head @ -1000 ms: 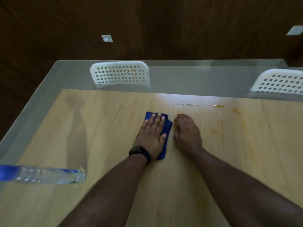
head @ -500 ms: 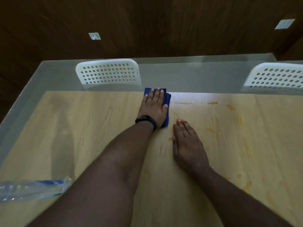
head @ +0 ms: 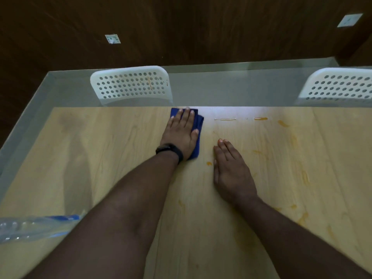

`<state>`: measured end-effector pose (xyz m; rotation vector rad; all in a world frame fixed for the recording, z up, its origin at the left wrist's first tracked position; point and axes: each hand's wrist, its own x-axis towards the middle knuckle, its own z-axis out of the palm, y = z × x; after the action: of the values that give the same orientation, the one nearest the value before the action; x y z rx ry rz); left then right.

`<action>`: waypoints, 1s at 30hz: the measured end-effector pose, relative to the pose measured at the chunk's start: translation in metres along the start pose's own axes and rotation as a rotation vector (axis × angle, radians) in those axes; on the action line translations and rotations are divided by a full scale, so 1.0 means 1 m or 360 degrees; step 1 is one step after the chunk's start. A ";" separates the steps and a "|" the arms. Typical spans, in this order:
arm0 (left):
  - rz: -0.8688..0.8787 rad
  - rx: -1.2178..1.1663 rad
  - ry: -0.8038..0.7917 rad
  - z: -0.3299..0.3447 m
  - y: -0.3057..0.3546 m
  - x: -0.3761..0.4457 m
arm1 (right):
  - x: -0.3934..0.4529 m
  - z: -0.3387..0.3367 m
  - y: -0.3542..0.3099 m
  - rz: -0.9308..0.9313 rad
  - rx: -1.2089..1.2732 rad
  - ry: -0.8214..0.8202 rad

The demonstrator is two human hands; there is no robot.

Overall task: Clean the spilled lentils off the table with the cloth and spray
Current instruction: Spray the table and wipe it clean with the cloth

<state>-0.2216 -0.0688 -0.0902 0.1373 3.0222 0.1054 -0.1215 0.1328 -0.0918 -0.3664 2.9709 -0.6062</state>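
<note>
Two hands are down flat on the bench [head: 100,158] right now, which is a pale wood-grain top. Left hand [head: 181,133] is pressing on the blue cloth [head: 198,125] up near the far edge, fingers [head: 188,117] straight and laid close together on top of it, with folded cloth poking out at the fingertips and along the thumb side. That wrist has a black band [head: 170,151] on it, can't make out any screen or writing. Right hand [head: 231,172] rests palm down on bare wood just beside the cloth, its fingers straight and together, holding nothing. As for the mess, it's orange smears and streaks [head: 281,123] scattered over the right half of the bench, plus a small orange blob [head: 209,163] right by the right hand's thumb side and a thin wet line [head: 225,119] near the far edge. Spray bottle [head: 30,226] is lying on its side at the lower left, clear plastic with a blue strip, too blurry to read any label or brand. Past the bench there are two white perforated chair backs, one [head: 130,85] behind the cloth and one [head: 340,85] at the right edge, with the dark wood wall [head: 201,27] behind.
</note>
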 end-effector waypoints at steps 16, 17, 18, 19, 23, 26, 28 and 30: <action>0.0016 -0.0074 -0.0032 0.029 0.030 -0.220 | -0.017 -0.002 -0.007 -0.0020 -0.0010 0.0050; 0.0024 -0.0088 -0.0009 0.028 0.027 -0.209 | -0.025 -0.002 -0.008 -0.0006 0.0008 0.0062; 0.0035 -0.0100 -0.0002 0.027 0.024 -0.199 | -0.040 0.000 -0.010 0.0011 0.0017 0.0060; 0.0020 -0.0093 -0.0017 0.023 0.022 -0.183 | -0.053 0.002 -0.010 0.0021 0.0030 0.0062; -0.0040 -0.0083 -0.0030 0.023 0.015 -0.163 | -0.128 0.014 -0.015 0.0016 -0.0048 0.0081; -0.0048 -0.0095 -0.0049 0.031 0.031 -0.222 | -0.171 0.016 -0.014 0.0019 -0.0154 0.0057; -0.0013 -0.0149 -0.0056 0.036 0.045 -0.281 | -0.185 0.014 -0.013 0.0023 -0.0210 0.0036; 0.0050 -0.0206 -0.0096 0.040 0.052 -0.340 | -0.195 0.016 -0.013 0.0012 -0.0234 0.0035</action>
<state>0.1244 -0.0464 -0.0879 0.1733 2.9430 0.2933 0.0717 0.1636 -0.0941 -0.3615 3.0451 -0.3944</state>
